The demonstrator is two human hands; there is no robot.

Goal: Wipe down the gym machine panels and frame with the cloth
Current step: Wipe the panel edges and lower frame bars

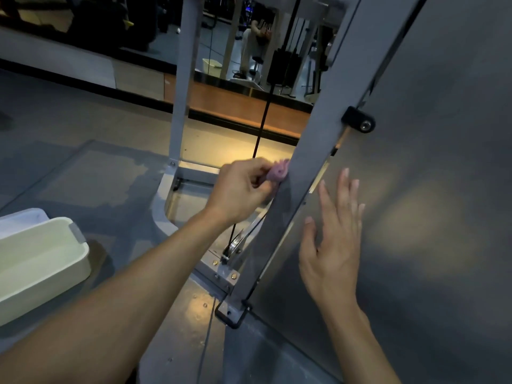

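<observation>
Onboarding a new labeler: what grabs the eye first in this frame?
The two hands at centre: the left hand grips a bunched pink cloth against the grey frame post, while the right hand lies flat with fingers spread on the big grey panel. A pale bin sits on the floor at lower left.

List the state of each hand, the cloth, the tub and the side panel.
left hand: grips the cloth
right hand: fingers straight, flat on the side panel
cloth: bunched, pressed against the frame post
tub: open, on the floor
side panel: upright, fastened
</observation>
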